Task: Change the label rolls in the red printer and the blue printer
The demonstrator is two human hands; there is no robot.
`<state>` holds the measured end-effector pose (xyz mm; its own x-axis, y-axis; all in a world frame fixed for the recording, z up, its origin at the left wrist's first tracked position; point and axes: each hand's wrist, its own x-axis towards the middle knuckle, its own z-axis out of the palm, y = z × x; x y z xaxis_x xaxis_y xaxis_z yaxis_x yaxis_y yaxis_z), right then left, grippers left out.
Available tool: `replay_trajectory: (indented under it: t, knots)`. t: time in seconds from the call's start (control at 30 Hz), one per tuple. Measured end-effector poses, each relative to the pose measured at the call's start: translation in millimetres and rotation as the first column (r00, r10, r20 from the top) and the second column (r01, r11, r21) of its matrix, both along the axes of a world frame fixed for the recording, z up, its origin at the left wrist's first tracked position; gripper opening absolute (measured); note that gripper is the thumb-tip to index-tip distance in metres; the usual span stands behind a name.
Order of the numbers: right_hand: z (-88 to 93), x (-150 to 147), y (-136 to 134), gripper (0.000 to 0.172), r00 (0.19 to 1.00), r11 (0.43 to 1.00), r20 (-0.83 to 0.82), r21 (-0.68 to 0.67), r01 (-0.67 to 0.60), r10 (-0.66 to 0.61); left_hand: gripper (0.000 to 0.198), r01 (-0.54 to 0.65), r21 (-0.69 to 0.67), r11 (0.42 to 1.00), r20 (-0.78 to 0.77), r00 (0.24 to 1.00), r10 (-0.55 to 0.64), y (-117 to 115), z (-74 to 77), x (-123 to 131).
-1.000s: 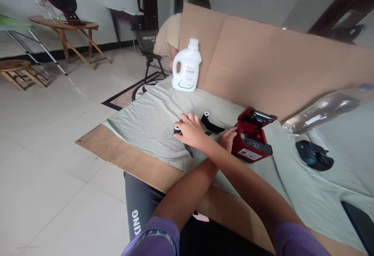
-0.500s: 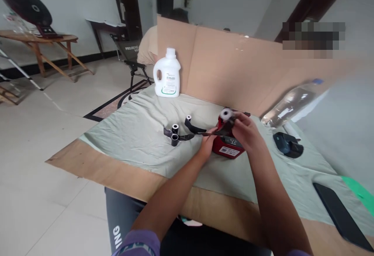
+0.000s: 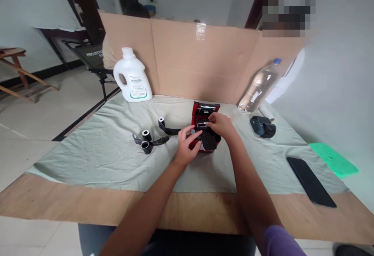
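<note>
Along the bottom of the frame runs the bare plywood edge of the counter (image 3: 87, 205), and a creased pale green cloth (image 3: 96, 158) covers the rest of it; both forearms reach up from the lower middle to the centre.

The left hand (image 3: 187, 147) is cupped round the front left corner of the small red plastic printer (image 3: 195, 117), thumb and fingers bent against it, seemingly bracing it. The right hand (image 3: 222, 125) lies over the printer's open top, fingers closed on a black ribbon on a pale core (image 3: 209, 142); its loose end hangs down over the printer's front, and whether the core sits fully in the bay I cannot tell.

By the look of it the loading is midway; the lid stands up, the ribbon is at the opening but not tucked in, and the lid is not yet shut.

Left of centre, well apart from the hands, three more black rolls with white cores (image 3: 146, 136) lie untouched on the cloth, their tails trailing.

At lower right lies a flat black phone (image 3: 311, 182), with a bright green sheet (image 3: 333, 158) beyond it. Right of the printer sits a small black device (image 3: 263, 126), and behind that a clear plastic bottle with a blue cap (image 3: 260, 86) leans against the wall.

At upper left stands a white detergent jug (image 3: 132, 76); a brown cardboard screen (image 3: 181, 57) closes off the far side of the counter, with a dark folding chair (image 3: 93, 55) past its left end.
</note>
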<state>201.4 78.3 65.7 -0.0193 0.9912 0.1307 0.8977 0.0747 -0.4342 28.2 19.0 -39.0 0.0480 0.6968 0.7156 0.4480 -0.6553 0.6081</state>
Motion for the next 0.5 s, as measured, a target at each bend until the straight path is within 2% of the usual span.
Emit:
replay_trajectory:
  t: [0.13, 0.27, 0.4, 0.5]
  knots:
    - [-4.5, -5, -2, 0.016, 0.992, 1.0, 0.128, -0.016, 0.013, -0.011, 0.034, 0.011, 0.028, 1.0, -0.059, 0.998, -0.009, -1, 1.7, -1]
    - [-11.3, -8, -1, 0.024, 0.973, 1.0, 0.231, -0.026, 0.0, 0.006, 0.022, -0.019, 0.041, 0.999, -0.076, 0.997, 0.023, -1, 1.9, 0]
    - [-12.9, -4, 1, 0.026, 0.98, 0.998, 0.2, -0.062, -0.011, 0.023, 0.019, -0.043, 0.053, 0.998, -0.081, 0.996, 0.047, -2, 1.9, 2]
    - [-8.4, 6, 5, 0.023, 0.996, 0.997, 0.084, -0.079, -0.014, 0.021, 0.018, -0.059, 0.058, 0.997, -0.079, 0.995, 0.063, -2, 2.7, 4]
